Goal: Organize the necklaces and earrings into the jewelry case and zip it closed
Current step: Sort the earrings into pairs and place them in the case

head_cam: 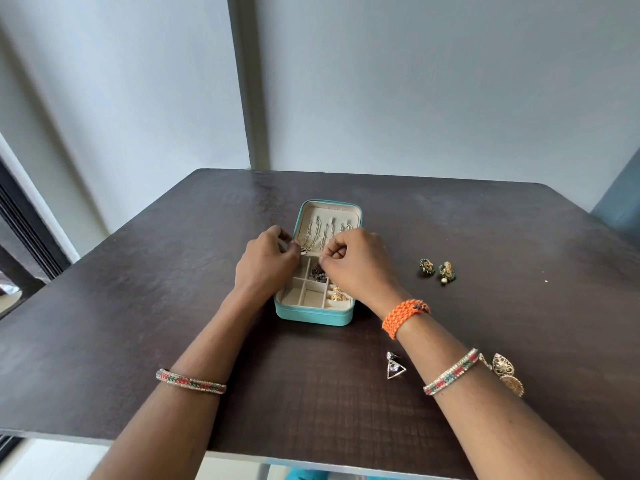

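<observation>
Teal jewelry case [313, 315] sat open at the centre of the frame on the dark table [138, 289], lid laid back toward the top of the frame, zip not yet run. We judged the task roughly halfway. Chain necklaces [317, 233] already hung in the lid. In the tray a dark beaded piece [319, 273] filled a middle compartment and gold earrings [337, 295] sat in the lower-right one; the lower-left compartments looked bare.

Left to pack, as far as we saw: a green-and-gold earring pair [437, 269] well apart at centre right, a triangle earring [394, 367] lower centre, and gold filigree earrings [506, 374] at lower right, partly behind the right forearm.

Left hand [268, 261] was curled at the case's left edge near the hinge, fingertips at the bottom end of the chains; we could not tell whether it pinched a clasp or steadied the wall. Right hand [356, 263] hovered over the tray's upper right, fingers [334, 252] curled tight, thumb to forefinger, just beside the chains' lower ends; what it pinched, if anything, was too small to tell.
</observation>
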